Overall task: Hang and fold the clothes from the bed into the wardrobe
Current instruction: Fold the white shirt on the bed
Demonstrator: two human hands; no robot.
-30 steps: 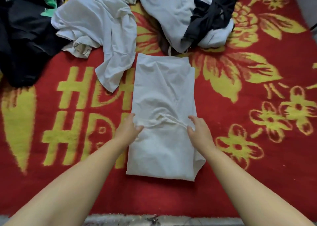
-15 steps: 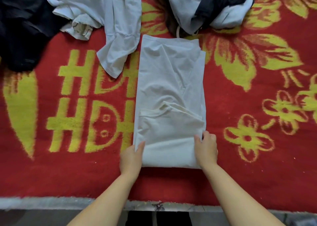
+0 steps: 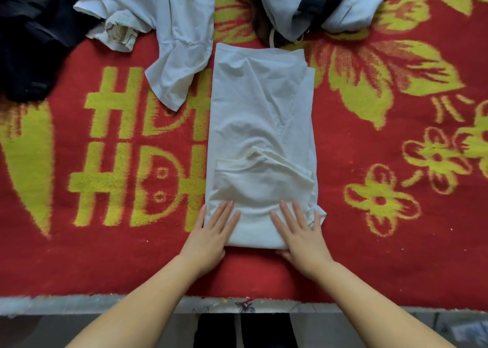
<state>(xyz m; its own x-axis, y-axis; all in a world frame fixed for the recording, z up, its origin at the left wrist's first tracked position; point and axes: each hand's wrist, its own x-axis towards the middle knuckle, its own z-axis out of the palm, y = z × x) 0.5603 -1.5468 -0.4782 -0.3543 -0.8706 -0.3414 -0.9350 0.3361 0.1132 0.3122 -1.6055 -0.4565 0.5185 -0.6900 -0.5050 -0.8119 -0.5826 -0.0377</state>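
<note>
**Both hands flat on folded shirt**

The white shirt [image 3: 260, 125] lies in a long folded strip on the red and yellow blanket [image 3: 369, 255], its near end doubled over. The left hand [image 3: 211, 231] and right hand [image 3: 301, 234] rest on that near end, fingers straight and spread, gripping nothing. A loose white garment [image 3: 169, 30] and dark clothes [image 3: 29, 35] lie at the far side.

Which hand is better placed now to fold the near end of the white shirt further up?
Neither clearly. Left hand and right hand both press flat on the white shirt near its corners, so using both seems best.
</note>
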